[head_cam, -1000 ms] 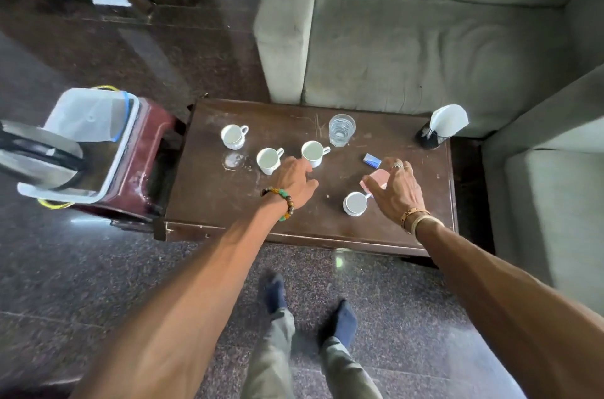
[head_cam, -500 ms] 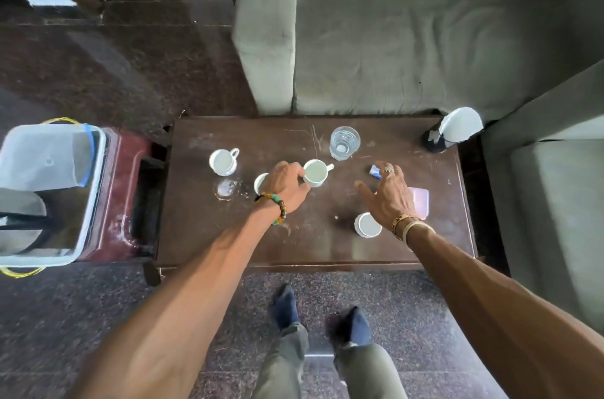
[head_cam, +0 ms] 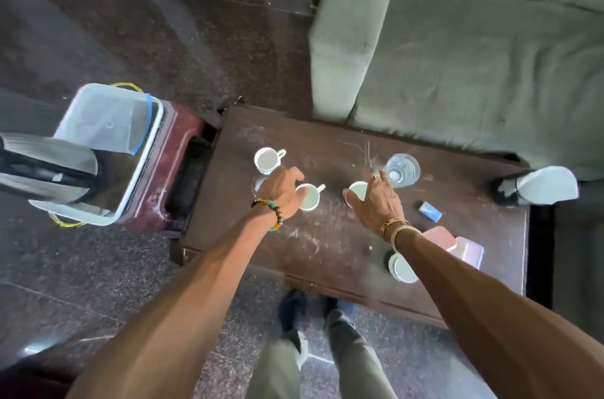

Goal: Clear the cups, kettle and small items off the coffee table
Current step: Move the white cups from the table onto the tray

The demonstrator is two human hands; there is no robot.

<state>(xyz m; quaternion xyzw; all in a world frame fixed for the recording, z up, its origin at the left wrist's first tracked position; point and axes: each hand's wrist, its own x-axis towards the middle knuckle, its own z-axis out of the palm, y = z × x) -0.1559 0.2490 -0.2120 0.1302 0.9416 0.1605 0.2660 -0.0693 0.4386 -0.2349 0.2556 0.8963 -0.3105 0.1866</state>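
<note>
Near the middle of the coffee table (head_cam: 327, 235), the left hand (head_cam: 281, 189) curls over the rim of the first cup (head_cam: 312, 200) while the right hand (head_cam: 376, 205) pinches the second cup (head_cam: 358, 191) between thumb and fingers, probably so both lift together. A third cup (head_cam: 266, 159) waits toward the far left corner, and a fourth cup (head_cam: 403, 269) sits by the near edge.

Four white cups (head_cam: 266, 159) stand upright on the dark counter (head_cam: 327, 235) — one near its far left corner, two mid-counter, one at the near edge — with a clear glass (head_cam: 401, 169) by the far edge.
</note>
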